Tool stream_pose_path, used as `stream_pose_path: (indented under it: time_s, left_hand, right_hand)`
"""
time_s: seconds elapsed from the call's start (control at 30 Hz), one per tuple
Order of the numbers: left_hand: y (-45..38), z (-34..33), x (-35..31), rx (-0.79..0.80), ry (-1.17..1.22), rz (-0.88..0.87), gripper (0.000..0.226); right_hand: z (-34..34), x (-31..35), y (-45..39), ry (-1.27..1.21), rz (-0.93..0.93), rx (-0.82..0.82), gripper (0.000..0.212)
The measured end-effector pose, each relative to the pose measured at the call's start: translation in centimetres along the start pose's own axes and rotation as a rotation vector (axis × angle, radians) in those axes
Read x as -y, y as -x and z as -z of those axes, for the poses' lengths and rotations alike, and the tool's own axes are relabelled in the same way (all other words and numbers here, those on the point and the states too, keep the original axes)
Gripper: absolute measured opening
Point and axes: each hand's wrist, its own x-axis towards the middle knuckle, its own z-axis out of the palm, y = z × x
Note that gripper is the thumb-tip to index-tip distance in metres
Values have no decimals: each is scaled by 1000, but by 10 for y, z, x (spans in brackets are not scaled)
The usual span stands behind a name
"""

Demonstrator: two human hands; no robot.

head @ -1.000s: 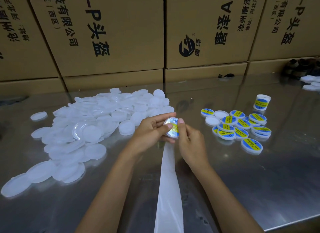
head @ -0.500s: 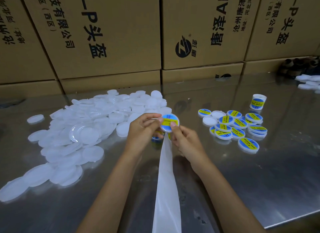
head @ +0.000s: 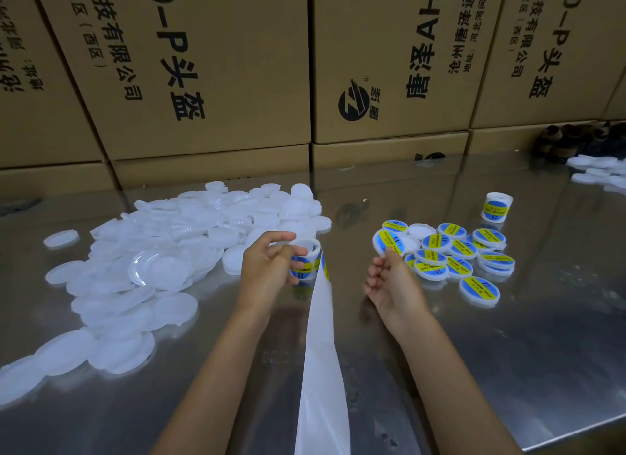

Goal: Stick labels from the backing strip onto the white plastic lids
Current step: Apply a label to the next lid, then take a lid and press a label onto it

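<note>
I see the left hand (head: 271, 268) gripping the label roll (head: 305, 258), its white backing strip (head: 321, 353) trailing toward me. The right hand (head: 389, 285) pinches a labelled lid (head: 388, 242) just beside the labelled lids (head: 467, 261). Unlabelled white lids (head: 152, 261) lie heaped left on the steel table (head: 508, 353).

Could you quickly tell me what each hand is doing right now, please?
Left hand: grips the label roll.
Right hand: fingers pinch a labelled lid.

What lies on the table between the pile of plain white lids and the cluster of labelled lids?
In the head view, the left hand gripping the label roll, with the backing strip trailing toward the camera; beyond them, bare steel table.
</note>
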Motion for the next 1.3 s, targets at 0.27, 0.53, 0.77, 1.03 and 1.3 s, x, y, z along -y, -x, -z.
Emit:
stream_pose_path:
  time_s: [0.27, 0.53, 0.77, 1.03, 1.3]
  left_hand:
    - [-5, 1, 9, -2, -27, 41, 20]
    - [-9, 0, 21, -110, -144, 33, 25]
    - [-10, -1, 26, -34, -158, 23, 24]
    - [-6, -8, 26, 128, -15, 18, 32]
    - [-13, 9, 29, -86, -566, -193, 40]
  right_hand:
    - [16, 7, -8, -380, -73, 16, 26]
    - [11, 4, -5, -223, -49, 59, 19]
    - [-1, -2, 1, 126, 76, 119, 15]
    - [-10, -21, 10, 592, 297, 187, 9]
    - [-11, -23, 10, 620, 326, 159, 7]
